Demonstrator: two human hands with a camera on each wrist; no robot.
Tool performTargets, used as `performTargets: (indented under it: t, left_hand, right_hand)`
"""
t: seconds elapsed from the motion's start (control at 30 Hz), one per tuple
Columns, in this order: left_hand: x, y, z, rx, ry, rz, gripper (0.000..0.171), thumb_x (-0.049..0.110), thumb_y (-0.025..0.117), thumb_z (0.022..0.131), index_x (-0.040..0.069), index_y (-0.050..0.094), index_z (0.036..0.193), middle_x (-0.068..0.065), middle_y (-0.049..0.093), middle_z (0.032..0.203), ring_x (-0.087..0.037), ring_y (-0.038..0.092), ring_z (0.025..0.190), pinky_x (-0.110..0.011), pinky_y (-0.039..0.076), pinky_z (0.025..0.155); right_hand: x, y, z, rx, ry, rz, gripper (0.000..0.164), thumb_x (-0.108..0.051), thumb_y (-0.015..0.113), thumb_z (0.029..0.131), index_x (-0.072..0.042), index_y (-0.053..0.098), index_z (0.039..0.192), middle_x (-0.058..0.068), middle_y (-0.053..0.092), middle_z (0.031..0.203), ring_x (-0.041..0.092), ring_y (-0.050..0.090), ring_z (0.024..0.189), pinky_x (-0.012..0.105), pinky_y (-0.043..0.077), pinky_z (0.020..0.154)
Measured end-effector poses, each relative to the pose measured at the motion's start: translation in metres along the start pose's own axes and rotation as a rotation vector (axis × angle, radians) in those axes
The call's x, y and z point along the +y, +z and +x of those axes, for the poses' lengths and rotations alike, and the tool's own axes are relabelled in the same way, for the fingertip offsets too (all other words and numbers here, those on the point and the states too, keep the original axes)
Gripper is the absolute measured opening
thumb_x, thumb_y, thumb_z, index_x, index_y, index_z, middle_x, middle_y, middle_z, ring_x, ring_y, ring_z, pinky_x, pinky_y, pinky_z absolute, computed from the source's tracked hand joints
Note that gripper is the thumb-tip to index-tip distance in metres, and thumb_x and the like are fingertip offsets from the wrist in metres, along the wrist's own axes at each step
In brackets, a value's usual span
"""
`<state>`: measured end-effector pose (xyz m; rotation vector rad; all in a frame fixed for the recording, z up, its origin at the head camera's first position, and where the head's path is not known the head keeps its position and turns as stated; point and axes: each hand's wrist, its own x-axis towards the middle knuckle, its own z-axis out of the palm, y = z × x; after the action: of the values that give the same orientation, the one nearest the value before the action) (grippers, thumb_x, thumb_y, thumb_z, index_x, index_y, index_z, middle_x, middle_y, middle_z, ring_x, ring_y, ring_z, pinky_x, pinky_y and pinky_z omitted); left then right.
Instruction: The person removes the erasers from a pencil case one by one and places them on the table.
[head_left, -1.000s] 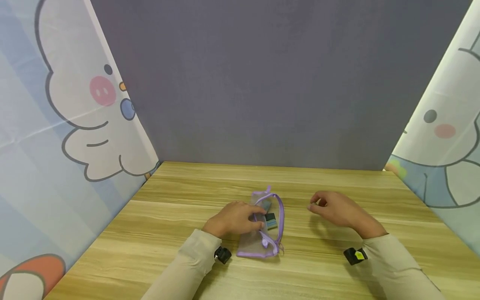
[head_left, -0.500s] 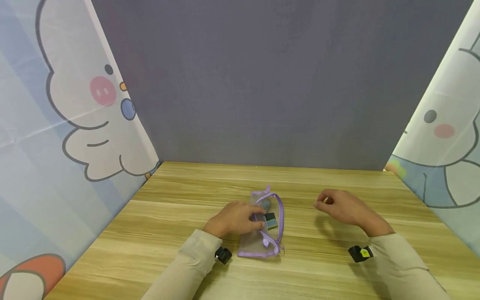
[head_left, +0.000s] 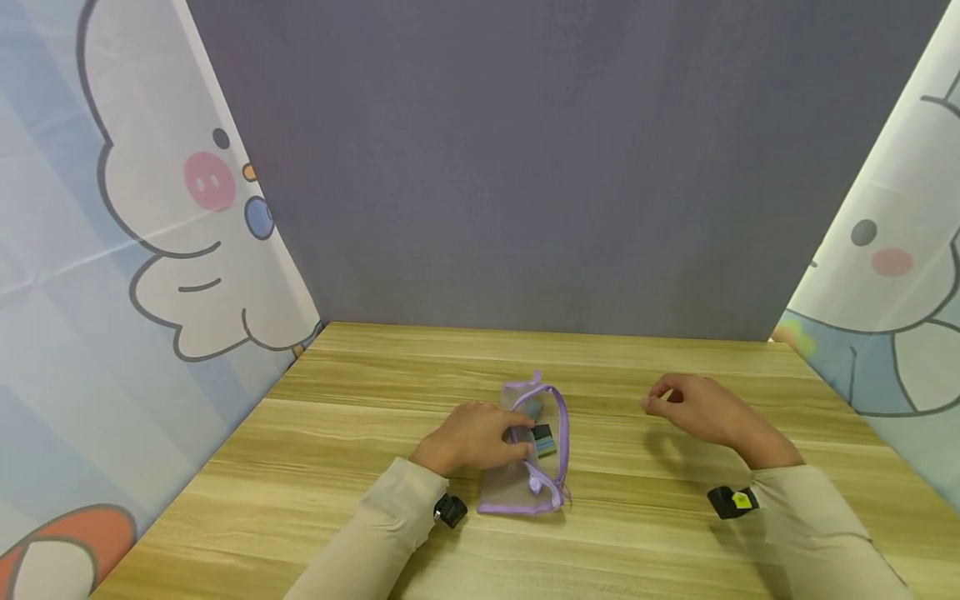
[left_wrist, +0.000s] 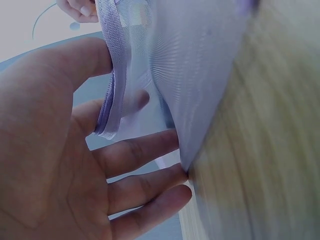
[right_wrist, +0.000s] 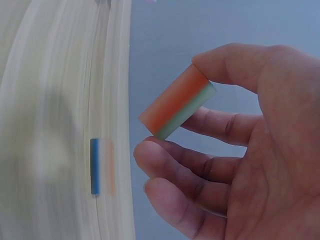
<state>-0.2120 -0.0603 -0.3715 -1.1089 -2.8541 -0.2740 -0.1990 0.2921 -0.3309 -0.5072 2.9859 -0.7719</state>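
Observation:
My left hand (head_left: 472, 437) rests at the mesh pouch (head_left: 504, 490), which has purple trim and an open zip. Its thumb and fingertips hold the near lip of the opening; in the left wrist view, the index finger shows through the mesh (left_wrist: 195, 65). Inside the pouch lie a dark, blue-striped block (head_left: 544, 442) and a blue-grey item (head_left: 532, 408). To the right, my right hand (head_left: 701, 408) hovers above the table. The right wrist view shows it pinching an orange-and-green eraser (right_wrist: 175, 102) between thumb and fingers; the head view hides this eraser.
A blurred blue, white and orange block (right_wrist: 100, 166) appears on the wooden table (head_left: 375, 375) in the right wrist view. A grey panel (head_left: 525, 167) rises behind the table. Printed cartoon curtains (head_left: 67, 333) flank both sides.
My right hand has drifted right and slightly away, moving farther from the pouch. My left hand and the pouch stay almost where they were.

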Motion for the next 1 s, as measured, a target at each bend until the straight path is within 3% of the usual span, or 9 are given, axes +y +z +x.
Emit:
performTargets:
  t: [0.27, 0.67, 1.0]
  left_hand:
    - [-0.001, 0.002, 0.001, 0.002, 0.008, 0.001, 0.040, 0.047, 0.063, 0.091, 0.028, 0.072, 0.125, 0.015, 0.052, 0.064, -0.005, 0.046, 0.056, -0.025, 0.039, 0.056]
    - [-0.007, 0.003, 0.001, 0.006, 0.031, -0.009, 0.039, 0.047, 0.063, 0.093, 0.028, 0.071, 0.126, 0.013, 0.067, 0.086, -0.004, 0.052, 0.065, -0.025, 0.045, 0.064]
    - [-0.008, 0.003, 0.002, 0.003, 0.037, -0.021, 0.039, 0.046, 0.064, 0.092, 0.027, 0.071, 0.126, 0.014, 0.065, 0.082, -0.003, 0.049, 0.062, -0.024, 0.043, 0.063]
  right_hand:
    - [0.010, -0.001, 0.000, 0.025, 0.010, -0.010, 0.031, -0.039, 0.062, 0.099, -0.011, 0.071, 0.107, 0.005, 0.069, 0.101, 0.020, 0.064, 0.086, 0.038, 0.050, 0.069]
    - [0.028, -0.003, 0.001, 0.030, 0.060, -0.004, 0.034, -0.034, 0.061, 0.100, -0.003, 0.068, 0.111, 0.011, 0.069, 0.099, 0.022, 0.064, 0.084, 0.039, 0.050, 0.068]
    - [0.043, -0.001, 0.000, 0.045, 0.066, -0.033, 0.028, -0.032, 0.061, 0.100, -0.005, 0.070, 0.103, 0.013, 0.071, 0.099, 0.030, 0.066, 0.089, 0.040, 0.050, 0.067]
